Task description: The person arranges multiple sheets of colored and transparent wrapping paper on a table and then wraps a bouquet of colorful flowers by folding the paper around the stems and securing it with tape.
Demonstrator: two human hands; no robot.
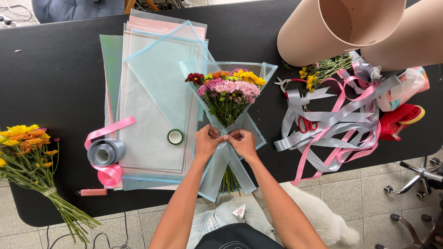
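Observation:
A bouquet (227, 90) of pink, red, orange and yellow flowers lies on the black table (50, 69), wrapped in pale blue translucent paper (217, 170). My left hand (207, 140) and my right hand (243, 142) meet at the narrow waist of the wrap, fingers pinched on the paper where it gathers around the stems. The green stem ends (228, 180) stick out below the hands, toward the table's front edge.
A stack of pink and blue wrapping sheets (152, 115) lies left of the bouquet, with a green tape roll (175, 136) on it. Grey and pink ribbon rolls (106, 159), a second flower bunch (32, 157), loose ribbons with scissors (307, 123), and beige rolled sheets (350, 27) surround them.

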